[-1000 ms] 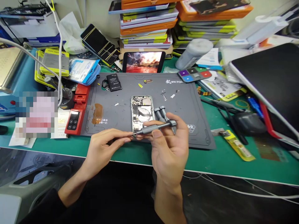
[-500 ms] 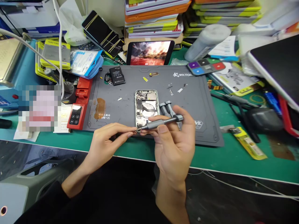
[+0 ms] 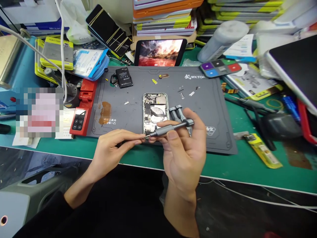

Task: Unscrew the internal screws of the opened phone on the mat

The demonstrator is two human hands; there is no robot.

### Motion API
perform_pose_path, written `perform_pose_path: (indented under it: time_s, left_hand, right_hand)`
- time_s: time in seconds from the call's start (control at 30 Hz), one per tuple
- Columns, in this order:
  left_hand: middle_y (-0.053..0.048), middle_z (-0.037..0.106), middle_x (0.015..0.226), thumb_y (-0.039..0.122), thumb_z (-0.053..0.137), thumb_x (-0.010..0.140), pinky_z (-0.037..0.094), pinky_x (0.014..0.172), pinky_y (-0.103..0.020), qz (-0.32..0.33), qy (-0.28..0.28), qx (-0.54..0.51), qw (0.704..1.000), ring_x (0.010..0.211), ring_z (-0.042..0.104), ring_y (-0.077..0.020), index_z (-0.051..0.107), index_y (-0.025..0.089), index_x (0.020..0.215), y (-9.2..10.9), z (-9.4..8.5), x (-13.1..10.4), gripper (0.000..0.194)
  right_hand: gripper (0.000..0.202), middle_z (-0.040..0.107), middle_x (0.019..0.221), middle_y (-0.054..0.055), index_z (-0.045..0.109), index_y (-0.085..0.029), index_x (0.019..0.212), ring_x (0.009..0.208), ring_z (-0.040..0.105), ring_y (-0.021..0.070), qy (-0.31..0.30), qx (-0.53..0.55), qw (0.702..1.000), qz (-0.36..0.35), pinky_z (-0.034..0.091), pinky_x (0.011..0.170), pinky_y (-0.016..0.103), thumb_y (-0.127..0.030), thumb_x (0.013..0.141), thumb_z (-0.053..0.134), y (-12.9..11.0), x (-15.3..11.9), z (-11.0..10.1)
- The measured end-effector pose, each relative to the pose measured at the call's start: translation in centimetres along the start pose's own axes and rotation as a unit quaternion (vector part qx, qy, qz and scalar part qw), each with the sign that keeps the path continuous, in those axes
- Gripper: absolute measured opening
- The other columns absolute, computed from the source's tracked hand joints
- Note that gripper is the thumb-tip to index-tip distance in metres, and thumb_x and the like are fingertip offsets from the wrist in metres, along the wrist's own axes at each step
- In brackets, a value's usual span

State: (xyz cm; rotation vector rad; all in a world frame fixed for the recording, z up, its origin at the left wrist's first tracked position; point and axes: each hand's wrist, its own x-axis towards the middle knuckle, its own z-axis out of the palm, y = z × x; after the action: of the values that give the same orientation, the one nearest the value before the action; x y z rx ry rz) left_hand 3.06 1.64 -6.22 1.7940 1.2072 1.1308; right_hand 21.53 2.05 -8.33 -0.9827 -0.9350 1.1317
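My right hand (image 3: 182, 148) is closed round a grey precision screwdriver (image 3: 164, 130), with the forefinger curled near its cap. The shaft slants down to the left. At its tip, my left hand (image 3: 115, 145) pinches with thumb and forefinger; whether it grips the tip or a tiny part there is too small to tell. Just beyond the hands lies an opened phone (image 3: 156, 110) with its insides bare, its near end partly covered by the fingers. More grey screwdrivers (image 3: 176, 113) lie to its right, partly behind my right hand.
A grey work mat (image 3: 133, 122) covers the middle of the green table (image 3: 218, 172). On it are a black battery (image 3: 124, 77) and small loose parts. A red device (image 3: 80, 120) borders its left; a lit phone (image 3: 159, 53) stands behind. Packages, a bottle (image 3: 223, 41) and tools crowd the sides.
The camera view has shifted slightly. Both hands keep nearly the same pose, the screwdriver tip still at my left fingertips.
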Motion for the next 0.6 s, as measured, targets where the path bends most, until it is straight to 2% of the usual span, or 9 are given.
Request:
perform_pose_path:
  time_s: [0.2, 0.4, 0.6]
  left_hand:
    - [0.000, 0.084, 0.111, 0.017, 0.076, 0.104, 0.061, 0.092, -0.022, 0.022, 0.002, 0.003, 1.000, 0.100, 0.079, -0.0117, 0.084, 0.021, 0.114, -0.2, 0.0, 0.0, 0.013]
    - [0.003, 0.084, 0.111, 0.015, 0.076, 0.104, 0.060, 0.092, -0.019, 0.037, 0.002, 0.003, 0.999, 0.100, 0.079, -0.0086, 0.083, 0.022, 0.112, -0.2, 0.0, 0.2, 0.013]
    - [0.004, 0.084, 0.112, 0.012, 0.074, 0.104, 0.060, 0.092, -0.019, 0.037, -0.003, 0.009, 0.999, 0.101, 0.079, -0.0081, 0.083, 0.023, 0.114, -0.4, -0.1, 0.0, 0.017]
  right_hand:
    - [0.048, 0.075, 0.118, 0.005, 0.053, -0.033, 0.151, 0.088, 0.078, 0.0180, -0.001, 0.007, 1.000, -0.007, 0.072, 0.082, 0.038, -0.031, 0.106, 0.069, 0.3, 0.1, -0.3]
    - [0.047, 0.076, 0.114, 0.003, 0.060, -0.036, 0.150, 0.087, 0.078, 0.0168, -0.022, 0.038, 0.998, -0.037, 0.071, 0.074, 0.033, -0.024, 0.106, 0.068, 0.6, 0.3, -0.4]
    - [0.049, 0.075, 0.114, 0.006, 0.054, -0.033, 0.155, 0.081, 0.076, 0.0164, -0.032, 0.003, 0.997, -0.070, 0.070, 0.069, 0.033, -0.024, 0.108, 0.063, 1.2, 0.5, -0.6]
